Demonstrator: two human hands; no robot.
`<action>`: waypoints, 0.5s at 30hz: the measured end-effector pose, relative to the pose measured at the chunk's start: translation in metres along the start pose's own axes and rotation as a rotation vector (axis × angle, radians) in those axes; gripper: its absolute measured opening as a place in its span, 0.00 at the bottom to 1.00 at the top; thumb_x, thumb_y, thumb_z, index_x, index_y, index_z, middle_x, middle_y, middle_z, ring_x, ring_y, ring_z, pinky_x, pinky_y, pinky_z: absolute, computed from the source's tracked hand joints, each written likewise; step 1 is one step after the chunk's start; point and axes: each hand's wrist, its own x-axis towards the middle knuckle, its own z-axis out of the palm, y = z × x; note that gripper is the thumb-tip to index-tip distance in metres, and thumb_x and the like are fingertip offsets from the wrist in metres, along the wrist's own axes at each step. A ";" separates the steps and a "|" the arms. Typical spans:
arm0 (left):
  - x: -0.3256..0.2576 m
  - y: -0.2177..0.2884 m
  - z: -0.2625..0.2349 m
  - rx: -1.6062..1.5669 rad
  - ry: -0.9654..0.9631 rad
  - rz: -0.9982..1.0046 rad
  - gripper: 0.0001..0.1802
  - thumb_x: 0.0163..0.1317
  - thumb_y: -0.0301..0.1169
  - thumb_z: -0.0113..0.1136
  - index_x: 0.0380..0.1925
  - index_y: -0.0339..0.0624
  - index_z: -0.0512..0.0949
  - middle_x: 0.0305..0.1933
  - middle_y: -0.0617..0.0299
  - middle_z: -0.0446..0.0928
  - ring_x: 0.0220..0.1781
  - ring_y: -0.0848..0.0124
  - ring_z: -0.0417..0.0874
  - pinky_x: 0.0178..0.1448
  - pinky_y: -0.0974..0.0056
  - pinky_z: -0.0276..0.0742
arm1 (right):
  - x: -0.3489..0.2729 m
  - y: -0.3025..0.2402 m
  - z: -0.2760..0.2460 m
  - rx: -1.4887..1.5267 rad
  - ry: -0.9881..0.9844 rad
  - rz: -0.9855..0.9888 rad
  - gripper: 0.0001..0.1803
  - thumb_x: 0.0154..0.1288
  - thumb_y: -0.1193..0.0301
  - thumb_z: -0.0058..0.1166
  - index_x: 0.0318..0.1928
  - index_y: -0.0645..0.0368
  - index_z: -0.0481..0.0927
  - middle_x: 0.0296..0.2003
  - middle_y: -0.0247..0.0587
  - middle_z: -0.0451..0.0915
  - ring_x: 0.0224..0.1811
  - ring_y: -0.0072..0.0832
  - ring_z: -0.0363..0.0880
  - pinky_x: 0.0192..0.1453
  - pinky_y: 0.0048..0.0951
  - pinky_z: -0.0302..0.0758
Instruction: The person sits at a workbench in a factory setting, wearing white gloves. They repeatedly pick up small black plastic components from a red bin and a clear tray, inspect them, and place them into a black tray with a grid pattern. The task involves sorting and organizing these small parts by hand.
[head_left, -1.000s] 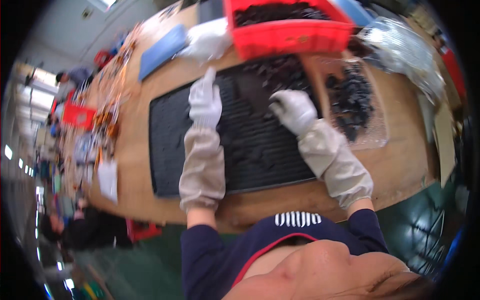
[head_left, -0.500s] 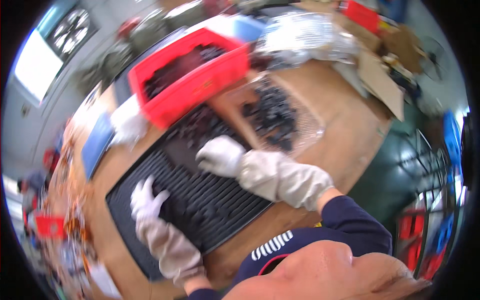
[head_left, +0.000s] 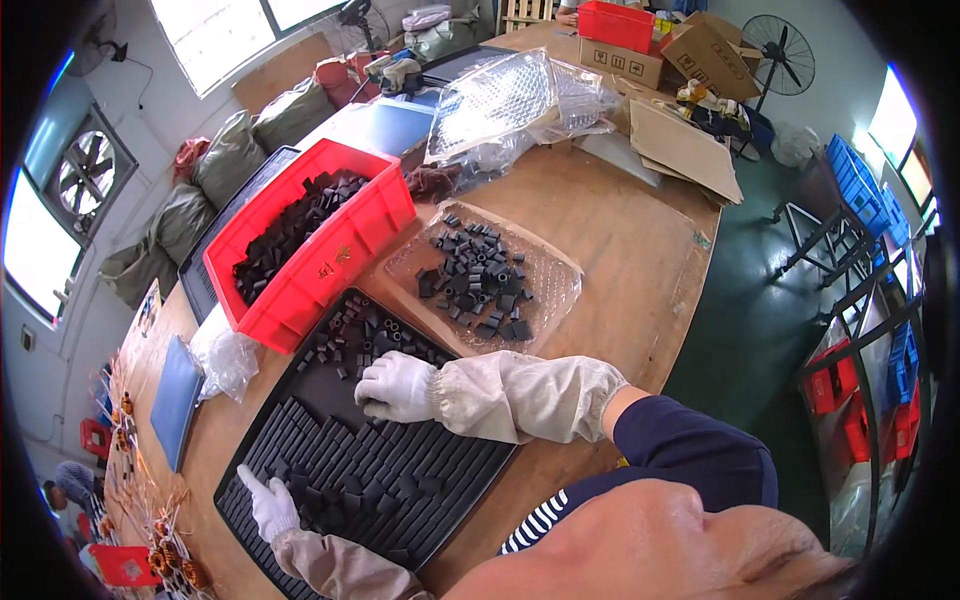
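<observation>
A black tray (head_left: 462, 470) on the wooden table holds rows of small black sleeve-like pieces, laid side by side, with loose flat black pieces (head_left: 340, 500) piled over the near left rows. My left hand (head_left: 270, 508), in a white glove, rests at the tray's left edge with its index finger stretched out and nothing seen in it. Over the upper middle of the tray, at the end of the rows, my gloved right hand (head_left: 398, 386) has its fingers curled down. Whatever they hold is hidden. Beyond it, short black tubes (head_left: 385, 325) lie loose in the tray.
A red bin (head_left: 330, 270) full of black pieces stands behind the tray. Right of it, a clear plastic tray (head_left: 560, 290) holds more black tubes. Blue sheet (head_left: 175, 400) and plastic bag (head_left: 225, 355) lie left; clear trays (head_left: 495, 110) and cardboard (head_left: 685, 150) lie farther back.
The view has turned and become sharper. My right hand is now lower and farther left in the picture, its fingers still curled. My left hand has moved down, its fingers less spread.
</observation>
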 end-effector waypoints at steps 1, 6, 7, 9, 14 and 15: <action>0.007 -0.015 0.010 -0.037 0.054 0.056 0.26 0.70 0.32 0.50 0.68 0.47 0.66 0.57 0.40 0.79 0.57 0.43 0.81 0.61 0.46 0.74 | -0.002 0.002 0.001 0.013 0.026 -0.015 0.11 0.58 0.61 0.62 0.40 0.49 0.81 0.36 0.36 0.80 0.45 0.39 0.81 0.50 0.41 0.75; 0.002 0.008 0.013 -1.062 0.105 0.141 0.14 0.74 0.34 0.50 0.54 0.42 0.78 0.40 0.62 0.81 0.36 0.71 0.81 0.42 0.67 0.77 | 0.005 -0.010 -0.007 0.024 0.193 -0.083 0.16 0.55 0.67 0.64 0.45 0.50 0.79 0.33 0.39 0.78 0.39 0.42 0.80 0.45 0.42 0.75; -0.021 0.046 -0.007 -1.186 -0.143 0.086 0.13 0.74 0.34 0.51 0.53 0.43 0.79 0.29 0.73 0.71 0.24 0.85 0.65 0.27 0.78 0.61 | 0.001 -0.010 -0.011 0.046 0.219 -0.084 0.17 0.55 0.68 0.64 0.47 0.51 0.79 0.33 0.38 0.78 0.39 0.42 0.80 0.45 0.43 0.75; -0.032 0.074 0.010 -1.416 -0.354 0.197 0.16 0.75 0.34 0.50 0.56 0.38 0.78 0.24 0.75 0.63 0.19 0.85 0.56 0.22 0.76 0.49 | 0.005 -0.019 -0.019 0.083 0.265 -0.188 0.22 0.55 0.71 0.64 0.52 0.51 0.79 0.32 0.37 0.76 0.36 0.41 0.78 0.42 0.42 0.75; -0.062 0.115 0.045 -1.618 -0.814 0.101 0.29 0.76 0.32 0.46 0.74 0.38 0.58 0.32 0.73 0.68 0.21 0.87 0.57 0.24 0.79 0.51 | -0.001 -0.026 -0.012 0.177 0.186 -0.226 0.19 0.52 0.70 0.64 0.48 0.46 0.82 0.33 0.36 0.76 0.38 0.40 0.78 0.43 0.42 0.76; -0.061 0.111 0.053 -1.677 -0.826 0.109 0.30 0.76 0.31 0.48 0.75 0.38 0.56 0.36 0.73 0.69 0.23 0.88 0.58 0.25 0.80 0.53 | -0.001 -0.025 -0.010 0.206 0.175 -0.203 0.18 0.52 0.70 0.64 0.47 0.47 0.82 0.34 0.37 0.77 0.39 0.41 0.79 0.44 0.43 0.76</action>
